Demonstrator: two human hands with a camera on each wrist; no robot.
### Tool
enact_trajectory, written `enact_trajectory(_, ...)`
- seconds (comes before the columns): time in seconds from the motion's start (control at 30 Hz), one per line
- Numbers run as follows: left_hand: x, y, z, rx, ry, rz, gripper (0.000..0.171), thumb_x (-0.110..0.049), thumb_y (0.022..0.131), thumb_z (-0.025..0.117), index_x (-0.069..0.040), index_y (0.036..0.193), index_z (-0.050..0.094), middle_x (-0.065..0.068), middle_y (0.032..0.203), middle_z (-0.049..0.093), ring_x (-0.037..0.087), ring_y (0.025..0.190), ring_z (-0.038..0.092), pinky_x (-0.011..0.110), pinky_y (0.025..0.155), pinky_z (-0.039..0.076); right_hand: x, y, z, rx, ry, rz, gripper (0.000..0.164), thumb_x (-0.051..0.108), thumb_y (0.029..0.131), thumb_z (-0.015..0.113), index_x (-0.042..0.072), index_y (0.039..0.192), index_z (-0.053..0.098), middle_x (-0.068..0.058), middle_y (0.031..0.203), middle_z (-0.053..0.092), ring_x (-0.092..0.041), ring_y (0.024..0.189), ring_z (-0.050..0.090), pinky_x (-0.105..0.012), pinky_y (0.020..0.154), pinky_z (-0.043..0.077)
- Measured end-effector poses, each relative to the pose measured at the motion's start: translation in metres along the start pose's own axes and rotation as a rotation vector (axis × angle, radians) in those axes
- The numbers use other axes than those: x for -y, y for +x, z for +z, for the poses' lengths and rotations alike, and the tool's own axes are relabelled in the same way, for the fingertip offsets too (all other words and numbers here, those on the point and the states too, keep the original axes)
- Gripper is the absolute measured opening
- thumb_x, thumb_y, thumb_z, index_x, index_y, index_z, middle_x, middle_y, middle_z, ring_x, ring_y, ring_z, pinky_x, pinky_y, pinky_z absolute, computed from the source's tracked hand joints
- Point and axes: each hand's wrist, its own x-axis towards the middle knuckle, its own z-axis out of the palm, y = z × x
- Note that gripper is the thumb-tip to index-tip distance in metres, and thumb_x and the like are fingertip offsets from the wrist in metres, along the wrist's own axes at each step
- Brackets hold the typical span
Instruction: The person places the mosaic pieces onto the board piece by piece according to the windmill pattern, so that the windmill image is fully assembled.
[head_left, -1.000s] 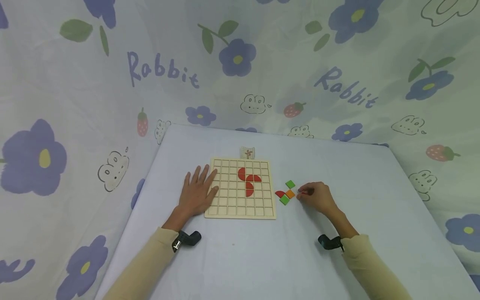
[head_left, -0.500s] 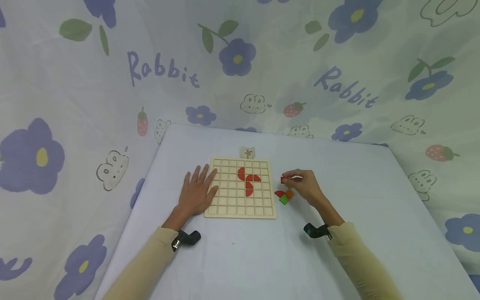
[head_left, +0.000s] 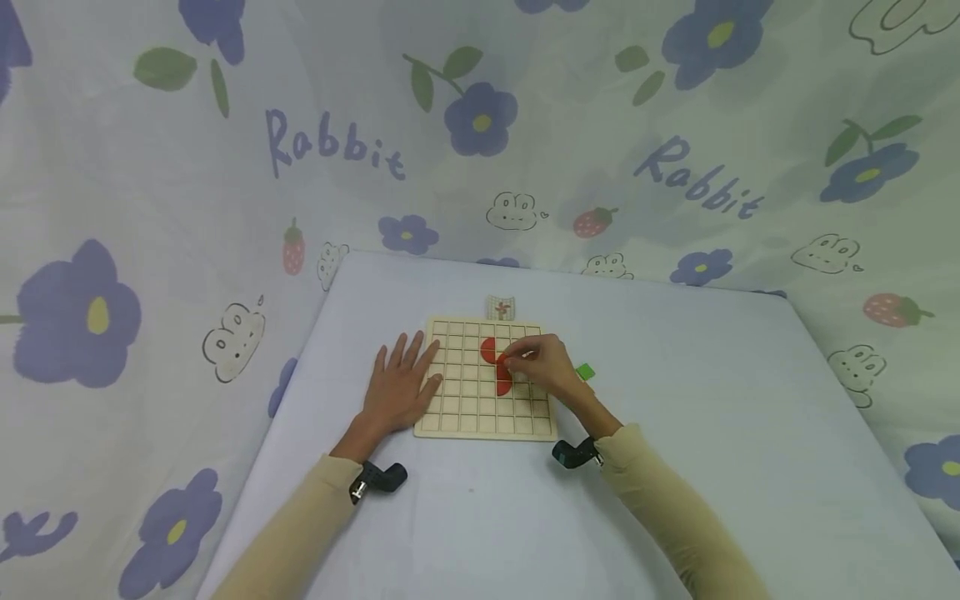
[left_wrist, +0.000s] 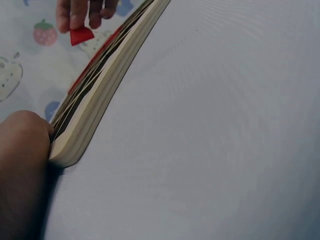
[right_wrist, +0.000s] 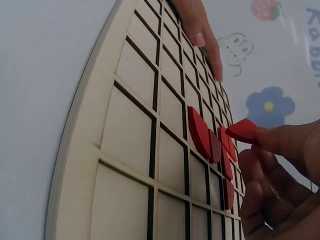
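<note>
Over the middle of the square wooden grid board (head_left: 465, 408), my right hand (head_left: 547, 365) pinches a red quarter-circle piece (right_wrist: 242, 131) between thumb and fingers. The right wrist view has this piece raised just above other red pieces (right_wrist: 200, 132) seated in the grid cells. From the left wrist view, the same red piece (left_wrist: 81, 35) hangs below the fingertips, apart from the board. My left hand (head_left: 397, 390) lies with fingers spread over the board's left edge. The right hand hides some of the red pieces in the head view.
A small card with a red pinwheel pattern (head_left: 500, 308) lies at the board's far edge. To the right, a green square piece (head_left: 586, 372) shows on the white table (head_left: 480, 533); the right hand and forearm cover the area beside it. A printed curtain (head_left: 420, 183) rises behind.
My right hand has carried a red piece from the loose pieces on the right, leftward to above the board's middle. The left hand has stayed on the board's edge.
</note>
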Motion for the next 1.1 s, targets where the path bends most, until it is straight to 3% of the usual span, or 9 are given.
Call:
enact_trajectory(0.2,0.0,-0.001,0.0,0.0,-0.005,0.004,0.062,-0.047,0.103,0.032,-0.018,0.158,0.024,0.012,0.163,0.013,0.036,0.148,0.005,0.056,0.115,0.001,0.004,0.008,0.02,0.018,-0.093,0.028,0.004,0.01,0.086,0.077,0.01,0.09,0.078,0.004,0.085,0.07,-0.014,0.075,0.062,-0.029,0.062,0.052)
enact_trajectory(0.5,0.001,0.0,-0.001,-0.007,-0.007,0.009,0.062,-0.046,0.103,0.031,-0.018,0.158,0.024,0.012,0.163,0.014,0.035,0.148,0.005,0.056,0.115,0.001,0.008,0.014,0.03,-0.02,-0.207,-0.023,0.005,0.01,0.086,0.076,0.006,0.088,0.078,0.002,0.081,0.072,-0.012,0.072,0.063,-0.027,0.062,0.052)
enact_trajectory(0.73,-0.001,0.0,0.0,0.0,-0.009,0.008,0.062,-0.047,0.104,0.031,-0.018,0.158,0.024,0.012,0.163,0.013,0.035,0.148,0.005,0.056,0.115,0.001,0.01,0.007,0.032,0.013,-0.497,-0.183,0.011,0.018,0.087,0.077,0.009,0.093,0.079,0.001,0.089,0.07,-0.015,0.081,0.063,-0.029,0.067,0.053)
enact_trajectory(0.93,0.0,0.0,-0.001,-0.003,-0.003,0.006,0.062,-0.047,0.104,0.032,-0.019,0.158,0.024,0.012,0.163,0.013,0.035,0.148,0.005,0.057,0.115,0.002,0.009,0.01,0.028,0.065,-0.587,-0.371,0.007,0.017,0.088,0.077,0.011,0.089,0.08,0.003,0.082,0.067,-0.014,0.076,0.055,-0.029,0.066,0.047)
enact_trajectory(1.1,0.0,-0.001,-0.002,0.0,-0.008,0.01,0.062,-0.047,0.103,0.033,-0.018,0.158,0.025,0.012,0.163,0.013,0.036,0.148,0.005,0.057,0.115,0.001,0.006,0.016,0.028,0.113,-0.651,-0.441,0.008,0.02,0.088,0.077,0.015,0.094,0.079,0.004,0.085,0.068,-0.014,0.075,0.053,-0.029,0.07,0.044)
